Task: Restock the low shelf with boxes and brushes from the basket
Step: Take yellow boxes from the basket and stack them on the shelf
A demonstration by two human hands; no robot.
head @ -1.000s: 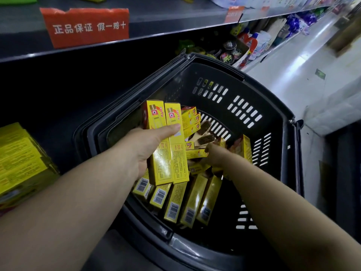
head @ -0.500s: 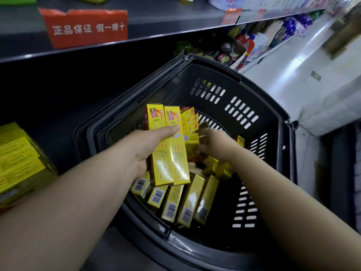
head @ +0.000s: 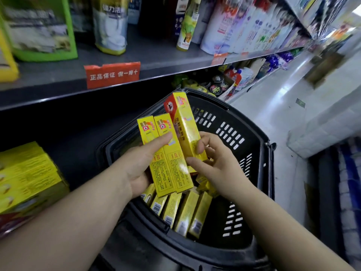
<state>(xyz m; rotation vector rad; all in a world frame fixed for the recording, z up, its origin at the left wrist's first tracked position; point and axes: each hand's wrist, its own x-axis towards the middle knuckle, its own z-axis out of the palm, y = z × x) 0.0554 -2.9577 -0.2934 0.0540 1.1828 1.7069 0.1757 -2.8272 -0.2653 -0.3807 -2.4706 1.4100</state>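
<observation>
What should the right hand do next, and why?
Probably tuck the third yellow box against the two yellow boxes in the left hand, so that hand can grip all three. The right hand holds it tilted, close beside them, above the black basket.

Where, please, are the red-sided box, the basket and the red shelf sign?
red-sided box (head: 185, 126): head view, yellow front face.
basket (head: 210, 99): head view, far rim.
red shelf sign (head: 112, 75): head view, centre.
</observation>
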